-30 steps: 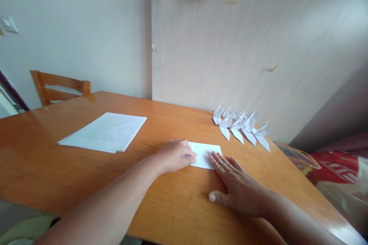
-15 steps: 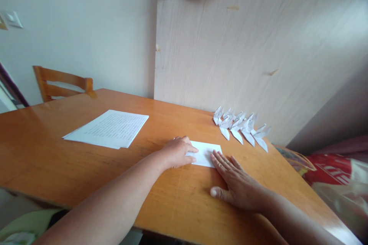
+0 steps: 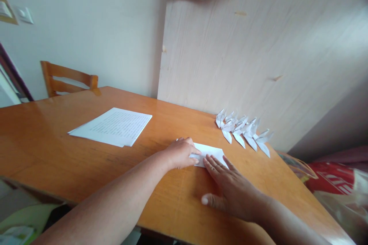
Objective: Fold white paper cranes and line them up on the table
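A small folded sheet of white paper (image 3: 206, 149) lies flat on the wooden table in front of me. My left hand (image 3: 183, 154) bends over its left end and holds it down, thumb and index finger on top; the end beneath the palm is hidden. Across the paper's right part, my right hand (image 3: 222, 178) is laid flat, fingers stretched out and the thumb spread toward me over the bare wood. Several folded white paper cranes (image 3: 244, 128) stand in a cluster behind, at the table's far right edge.
To the left a stack of printed paper sheets (image 3: 115, 127) rests on the table (image 3: 161, 199). A wooden chair (image 3: 69, 80) is beyond the far left corner. Past the right edge sits a red and white bag (image 3: 330, 180). A wall and a panel border the back.
My right hand has slid a little to the left over the paper, its fingers now nearer my left hand. The left hand still holds the same end. The view has shifted slightly.
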`<state>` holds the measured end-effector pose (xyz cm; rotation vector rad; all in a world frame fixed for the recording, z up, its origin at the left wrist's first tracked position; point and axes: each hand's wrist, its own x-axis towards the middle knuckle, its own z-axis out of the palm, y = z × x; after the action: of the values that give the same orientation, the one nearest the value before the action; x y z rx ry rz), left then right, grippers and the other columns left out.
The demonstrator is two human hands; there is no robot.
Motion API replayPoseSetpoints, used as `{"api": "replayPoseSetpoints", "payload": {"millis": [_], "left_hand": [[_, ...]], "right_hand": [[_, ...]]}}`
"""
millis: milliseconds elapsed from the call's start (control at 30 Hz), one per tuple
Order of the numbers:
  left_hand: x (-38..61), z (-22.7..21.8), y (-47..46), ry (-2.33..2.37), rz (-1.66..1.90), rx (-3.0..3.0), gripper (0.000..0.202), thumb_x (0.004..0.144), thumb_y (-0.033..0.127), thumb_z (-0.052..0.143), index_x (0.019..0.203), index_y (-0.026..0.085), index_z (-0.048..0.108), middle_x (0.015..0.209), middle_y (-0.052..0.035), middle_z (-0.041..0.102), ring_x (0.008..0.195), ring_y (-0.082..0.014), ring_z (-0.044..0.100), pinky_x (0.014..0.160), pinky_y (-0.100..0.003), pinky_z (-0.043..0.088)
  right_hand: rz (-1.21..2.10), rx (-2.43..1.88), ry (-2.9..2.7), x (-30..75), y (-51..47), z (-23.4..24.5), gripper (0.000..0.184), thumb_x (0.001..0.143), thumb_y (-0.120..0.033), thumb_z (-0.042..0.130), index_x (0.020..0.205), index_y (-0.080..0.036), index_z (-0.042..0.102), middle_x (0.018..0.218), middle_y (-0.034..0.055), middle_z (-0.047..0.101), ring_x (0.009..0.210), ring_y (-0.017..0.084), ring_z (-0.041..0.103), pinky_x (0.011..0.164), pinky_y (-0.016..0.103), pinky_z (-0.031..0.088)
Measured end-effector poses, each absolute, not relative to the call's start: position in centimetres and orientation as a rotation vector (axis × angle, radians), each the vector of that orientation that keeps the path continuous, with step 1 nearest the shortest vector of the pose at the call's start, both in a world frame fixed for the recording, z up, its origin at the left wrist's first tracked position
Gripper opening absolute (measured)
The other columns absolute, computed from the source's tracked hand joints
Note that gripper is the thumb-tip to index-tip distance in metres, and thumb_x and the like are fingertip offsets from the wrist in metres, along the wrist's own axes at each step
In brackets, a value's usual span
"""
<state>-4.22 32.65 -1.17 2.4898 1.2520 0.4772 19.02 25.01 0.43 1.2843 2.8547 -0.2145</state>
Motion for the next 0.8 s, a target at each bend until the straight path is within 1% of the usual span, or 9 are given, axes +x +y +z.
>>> {"api": "replayPoseSetpoints", "payload": {"millis": [67,200,300,400,533,633,800], "left_hand": [[-4.2,-1.2,32.6,1.251,0.484,2.497,0.038,0.082,0.04,0.065,0.119,0.034,0.072,0.116,-0.0053,0.062,0.107,-0.0261,0.059,0.094,-0.036,0.045],[-4.2,-1.0,32.5,1.259,0.474,2.488,0.037,0.083,0.042,0.064,0.119,0.034,0.072,0.116,-0.0054,0.062,0.108,-0.0261,0.059,0.094,-0.036,0.045],[-4.3,-0.8,32.4,1.245,0.449,2.482,0.038,0.083,0.041,0.065,0.12,0.034,0.071,0.116,-0.0054,0.062,0.107,-0.026,0.059,0.093,-0.035,0.046],[-4.3,-0.8,32.4,1.251,0.459,2.466,0.04,0.082,0.041,0.067,0.121,0.032,0.07,0.118,-0.0055,0.061,0.109,-0.0261,0.058,0.096,-0.036,0.045],[-4.4,-0.9,32.5,1.25,0.463,2.452,0.041,0.082,0.043,0.067,0.121,0.032,0.07,0.12,-0.0056,0.06,0.109,-0.0259,0.058,0.097,-0.036,0.044],[-4.4,-1.1,32.7,1.247,0.449,2.464,0.042,0.082,0.042,0.067,0.122,0.031,0.07,0.12,-0.0059,0.06,0.11,-0.0259,0.058,0.098,-0.036,0.043],[-4.4,-1.3,32.8,1.259,0.46,2.473,0.041,0.082,0.042,0.066,0.121,0.032,0.07,0.121,-0.0057,0.059,0.112,-0.0256,0.057,0.1,-0.036,0.042]], "right_hand": [[-0.237,1.264,2.863,17.9,24.5,0.5,0.098,0.088,-0.071,0.046,0.158,-0.012,0.013,0.162,0.0167,0.015,0.15,0.034,0.011,0.121,0.057,0.01],[-0.232,1.328,2.837,17.1,23.9,0.5,0.101,0.086,-0.074,0.048,0.157,-0.009,0.017,0.161,0.0194,0.018,0.149,0.034,0.014,0.122,0.055,0.013],[-0.202,1.359,2.831,17.8,23.7,0.4,0.1,0.086,-0.073,0.048,0.156,-0.008,0.021,0.16,0.0193,0.019,0.149,0.034,0.016,0.121,0.055,0.016],[-0.18,1.381,2.84,19.1,23.4,0.2,0.096,0.086,-0.069,0.051,0.156,-0.009,0.025,0.159,0.0195,0.024,0.148,0.035,0.02,0.12,0.057,0.018],[-0.113,1.374,2.875,21.2,23.0,-0.3,0.09,0.088,-0.065,0.052,0.157,-0.014,0.024,0.159,0.0169,0.026,0.147,0.035,0.023,0.12,0.06,0.015],[-0.056,1.425,2.834,22.7,22.6,-0.7,0.09,0.088,-0.066,0.052,0.156,-0.014,0.025,0.159,0.0171,0.025,0.147,0.035,0.023,0.12,0.06,0.015],[0.011,1.475,2.815,24.5,22.2,-1.0,0.088,0.089,-0.066,0.052,0.156,-0.017,0.025,0.159,0.0155,0.026,0.148,0.035,0.021,0.12,0.06,0.015]]}}
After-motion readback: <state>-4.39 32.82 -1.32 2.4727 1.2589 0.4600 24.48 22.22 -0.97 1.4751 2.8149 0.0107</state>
